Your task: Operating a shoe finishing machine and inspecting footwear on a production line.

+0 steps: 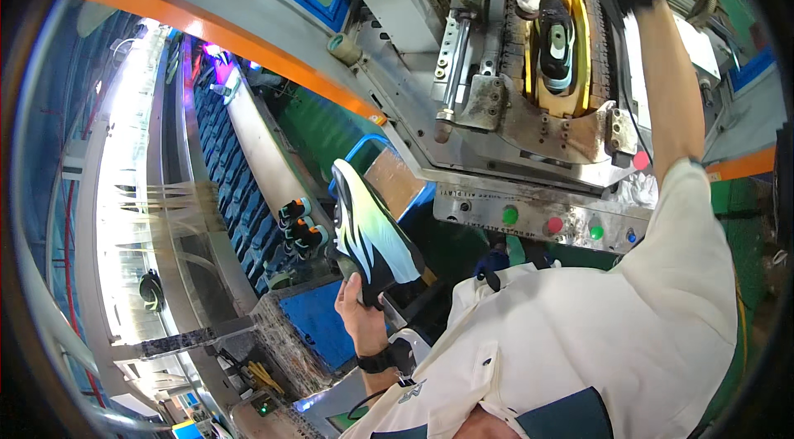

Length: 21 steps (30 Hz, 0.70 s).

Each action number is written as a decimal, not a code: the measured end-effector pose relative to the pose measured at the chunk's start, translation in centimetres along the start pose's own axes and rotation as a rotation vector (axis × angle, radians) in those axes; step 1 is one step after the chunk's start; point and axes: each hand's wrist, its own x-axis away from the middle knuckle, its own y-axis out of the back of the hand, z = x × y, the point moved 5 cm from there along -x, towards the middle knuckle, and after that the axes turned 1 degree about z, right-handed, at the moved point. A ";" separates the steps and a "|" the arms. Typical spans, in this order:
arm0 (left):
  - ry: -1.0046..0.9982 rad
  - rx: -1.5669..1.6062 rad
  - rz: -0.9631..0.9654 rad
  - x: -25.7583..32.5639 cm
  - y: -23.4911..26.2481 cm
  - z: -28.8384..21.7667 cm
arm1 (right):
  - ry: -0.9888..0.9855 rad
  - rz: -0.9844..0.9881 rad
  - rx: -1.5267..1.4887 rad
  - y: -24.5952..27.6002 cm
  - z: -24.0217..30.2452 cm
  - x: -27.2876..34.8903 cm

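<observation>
The person's cream shirt [579,340] fills the lower right, and just left of it the left hand [357,309] is closed around the heel end of a pale green and black shoe [372,232], held tilted up beside the press machine [529,150]. The right arm reaches up along the machine past a second shoe [556,46] seated in its yellow mould [583,42]; that hand is cut off at the top edge, so I cannot tell its grip.

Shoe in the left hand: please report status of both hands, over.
Left hand grips pale green and black shoe by its heel, sole up. Right hand out of view, arm reaching up beside press holding second shoe. Nothing between them.
</observation>
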 end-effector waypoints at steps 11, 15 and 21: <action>0.034 0.057 0.000 1.8 -1.0 2.7 | 0.276 -0.055 0.285 -0.8 -1.9 -3.0; 0.003 0.046 0.017 1.3 -0.8 2.9 | 0.093 -0.097 0.112 -1.9 1.0 -2.0; -0.010 0.043 -0.014 2.2 -0.2 2.8 | 0.077 -0.152 -0.132 -2.2 2.3 -2.0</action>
